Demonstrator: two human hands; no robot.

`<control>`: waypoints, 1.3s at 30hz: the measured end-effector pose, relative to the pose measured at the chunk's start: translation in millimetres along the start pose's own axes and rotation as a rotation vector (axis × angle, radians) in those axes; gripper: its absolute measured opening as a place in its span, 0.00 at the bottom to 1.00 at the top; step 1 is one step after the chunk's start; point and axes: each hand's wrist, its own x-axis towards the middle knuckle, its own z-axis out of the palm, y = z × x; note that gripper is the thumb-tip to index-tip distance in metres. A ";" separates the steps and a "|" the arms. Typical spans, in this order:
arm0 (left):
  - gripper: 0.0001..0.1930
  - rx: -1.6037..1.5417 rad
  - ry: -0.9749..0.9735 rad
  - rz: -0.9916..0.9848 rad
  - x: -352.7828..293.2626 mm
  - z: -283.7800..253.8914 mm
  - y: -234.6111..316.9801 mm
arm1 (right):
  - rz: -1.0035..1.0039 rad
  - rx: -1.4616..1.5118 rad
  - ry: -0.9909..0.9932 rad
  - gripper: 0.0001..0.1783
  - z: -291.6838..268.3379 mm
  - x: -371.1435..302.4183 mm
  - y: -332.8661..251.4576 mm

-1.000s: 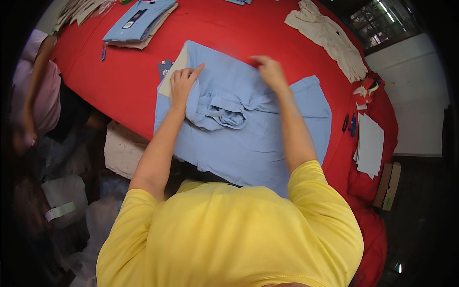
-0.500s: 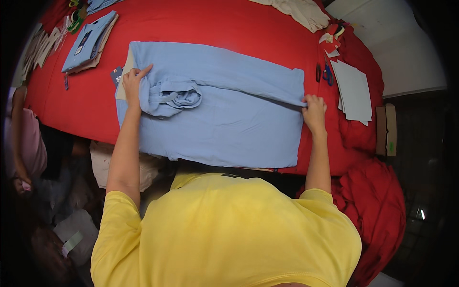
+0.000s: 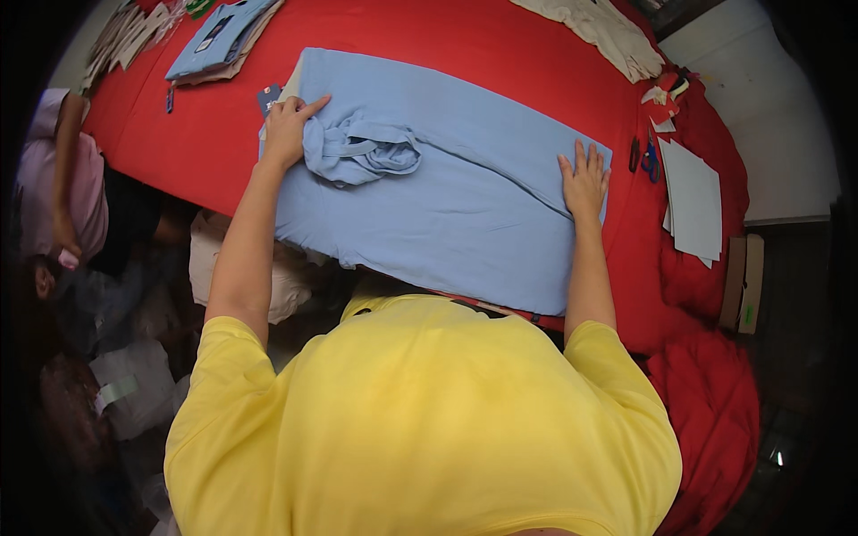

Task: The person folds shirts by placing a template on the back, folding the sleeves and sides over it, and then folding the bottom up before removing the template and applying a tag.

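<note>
A light blue shirt (image 3: 447,201) lies folded in a long panel across the table, its collar a bunched ring at the left. My left hand (image 3: 286,132) rests on the left end beside the collar, thumb spread away from the bent fingers, whose tips are hard to make out. At the right end my right hand (image 3: 584,181) lies flat on the cloth with fingers stretched out. A dark blue tag (image 3: 267,98) shows beyond my left hand, next to a cream strip along the shirt's left edge.
A red cloth (image 3: 214,152) covers the table. Folded shirts (image 3: 219,40) lie far left. Blue-handled scissors (image 3: 651,161) and white sheets (image 3: 693,201) lie to the right, cream cloth (image 3: 599,31) at the back. A person in pink (image 3: 85,188) is at the left.
My right hand has let go of the fold's edge and flattened on the shirt. The upper layer's right end now lies flatter. The whole view has shifted and turned slightly.
</note>
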 end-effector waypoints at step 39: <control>0.36 -0.319 -0.257 0.149 16.2 -13.7 -58.8 | -0.756 0.803 -0.325 0.21 -78.0 -124.7 -301.4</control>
